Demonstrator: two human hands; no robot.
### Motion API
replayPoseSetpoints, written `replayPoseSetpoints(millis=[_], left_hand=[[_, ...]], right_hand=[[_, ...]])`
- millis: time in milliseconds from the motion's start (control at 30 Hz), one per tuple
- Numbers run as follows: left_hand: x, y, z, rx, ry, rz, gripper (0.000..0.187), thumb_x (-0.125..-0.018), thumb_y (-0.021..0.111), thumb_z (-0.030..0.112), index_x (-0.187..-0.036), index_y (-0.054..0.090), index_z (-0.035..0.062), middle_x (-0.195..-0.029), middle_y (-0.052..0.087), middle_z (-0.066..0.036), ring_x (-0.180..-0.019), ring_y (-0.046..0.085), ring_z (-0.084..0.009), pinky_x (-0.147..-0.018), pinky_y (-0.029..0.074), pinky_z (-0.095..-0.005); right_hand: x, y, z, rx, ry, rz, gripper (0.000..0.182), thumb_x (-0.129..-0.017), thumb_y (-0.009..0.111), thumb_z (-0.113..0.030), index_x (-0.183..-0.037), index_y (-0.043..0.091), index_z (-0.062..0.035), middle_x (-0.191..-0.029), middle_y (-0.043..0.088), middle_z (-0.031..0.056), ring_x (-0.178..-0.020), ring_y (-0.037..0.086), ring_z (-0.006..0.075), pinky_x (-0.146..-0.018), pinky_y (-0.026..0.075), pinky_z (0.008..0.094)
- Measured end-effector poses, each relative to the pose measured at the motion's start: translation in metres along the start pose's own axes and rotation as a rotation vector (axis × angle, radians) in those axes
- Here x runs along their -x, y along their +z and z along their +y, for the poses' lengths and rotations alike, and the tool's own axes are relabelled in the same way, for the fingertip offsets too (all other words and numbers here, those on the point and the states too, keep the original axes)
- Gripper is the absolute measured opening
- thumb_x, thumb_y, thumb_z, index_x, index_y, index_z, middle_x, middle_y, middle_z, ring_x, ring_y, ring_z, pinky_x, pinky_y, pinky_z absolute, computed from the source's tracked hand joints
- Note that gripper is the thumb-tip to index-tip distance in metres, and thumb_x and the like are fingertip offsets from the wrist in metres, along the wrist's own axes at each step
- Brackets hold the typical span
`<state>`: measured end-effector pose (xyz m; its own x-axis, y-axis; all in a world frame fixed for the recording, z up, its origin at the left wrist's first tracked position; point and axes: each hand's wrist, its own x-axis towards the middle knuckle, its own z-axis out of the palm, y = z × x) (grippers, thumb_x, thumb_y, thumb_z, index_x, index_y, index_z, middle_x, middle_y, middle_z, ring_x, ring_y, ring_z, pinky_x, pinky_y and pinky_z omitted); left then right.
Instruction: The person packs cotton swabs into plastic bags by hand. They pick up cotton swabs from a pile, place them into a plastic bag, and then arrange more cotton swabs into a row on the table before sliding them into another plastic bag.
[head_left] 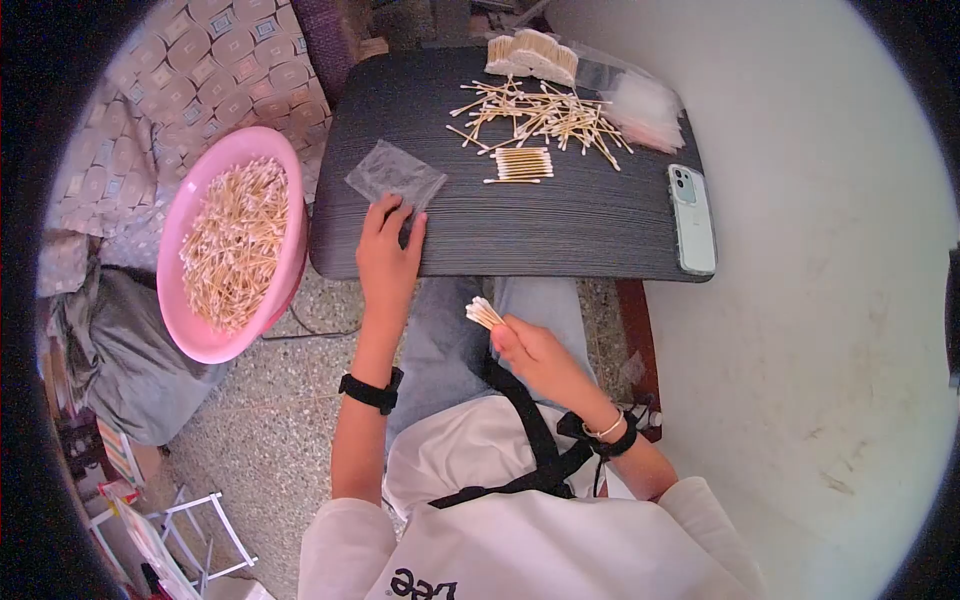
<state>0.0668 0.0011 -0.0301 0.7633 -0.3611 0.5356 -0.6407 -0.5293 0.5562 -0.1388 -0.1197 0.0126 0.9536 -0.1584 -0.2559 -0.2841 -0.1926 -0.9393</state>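
In the head view my right hand (540,355) is closed around a small bundle of cotton swabs (482,312), held over my lap with the white tips out. My left hand (390,250) rests at the near left edge of the table, fingers apart, fingertips touching a clear plastic bag (395,172) that lies flat. Farther back is a neat row of cotton swabs (522,164), and behind it a loose heap of swabs (545,115). Packed bundles of swabs (532,58) stand at the table's far edge.
A pink basin (172,270) full of loose swabs sits left of the dark table (560,235). A phone (692,222) lies at the table's right edge, near a stack of clear bags (645,108). A pale wall (820,300) borders the right side.
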Motion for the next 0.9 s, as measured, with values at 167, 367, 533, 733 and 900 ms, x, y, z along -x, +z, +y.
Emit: replayPoseSetpoints(millis=[167,367,533,733,900], left_hand=[[0.007,-0.002,0.001,0.046,0.050,-0.010,0.013,-0.084,0.071,0.010,-0.093,0.070,0.0008,-0.110,0.068,-0.011,-0.112,0.063,-0.0328,-0.095,0.050,-0.0395],[0.017,-0.010,0.022,0.154,0.057,-0.036,0.007,-0.082,0.069,0.004,-0.087,0.069,-0.0002,-0.102,0.070,-0.011,-0.108,0.066,-0.0301,-0.094,0.052,-0.0390],[0.030,-0.016,0.040,0.274,-0.021,-0.111,0.006,-0.080,0.069,0.002,-0.085,0.068,-0.0013,-0.098,0.069,-0.011,-0.109,0.066,-0.0295,-0.090,0.053,-0.0376],[0.034,-0.021,0.048,0.269,-0.051,-0.162,0.011,-0.073,0.071,0.000,-0.084,0.068,-0.0016,-0.101,0.068,-0.013,-0.112,0.064,-0.0300,-0.088,0.053,-0.0368],[0.031,-0.022,0.048,0.279,-0.069,-0.217,0.011,-0.073,0.072,0.000,-0.083,0.066,-0.0009,-0.102,0.068,-0.013,-0.114,0.063,-0.0302,-0.087,0.053,-0.0367]], right_hand=[[-0.004,0.000,-0.002,0.001,0.047,-0.003,0.034,-0.104,0.043,-0.028,-0.090,0.051,0.0016,-0.072,0.060,0.0201,-0.068,0.058,0.0391,-0.063,0.043,0.0426],[-0.018,0.000,-0.007,-0.008,0.020,0.041,0.034,-0.104,0.042,-0.028,-0.089,0.051,0.0006,-0.068,0.057,0.0159,-0.063,0.056,0.0322,-0.061,0.043,0.0398],[-0.043,0.008,-0.002,-0.150,-0.002,0.122,0.037,-0.105,0.040,-0.031,-0.087,0.052,-0.0008,-0.069,0.056,0.0081,-0.063,0.054,0.0203,-0.062,0.044,0.0355],[-0.047,0.016,0.008,-0.287,0.098,0.111,0.040,-0.105,0.040,-0.034,-0.085,0.054,-0.0023,-0.067,0.054,0.0051,-0.063,0.052,0.0162,-0.061,0.044,0.0321],[-0.044,0.019,0.016,-0.393,0.130,0.076,0.034,-0.105,0.041,-0.038,-0.089,0.049,-0.0096,-0.066,0.039,-0.0075,-0.051,0.033,0.0020,-0.044,0.027,0.0193]])
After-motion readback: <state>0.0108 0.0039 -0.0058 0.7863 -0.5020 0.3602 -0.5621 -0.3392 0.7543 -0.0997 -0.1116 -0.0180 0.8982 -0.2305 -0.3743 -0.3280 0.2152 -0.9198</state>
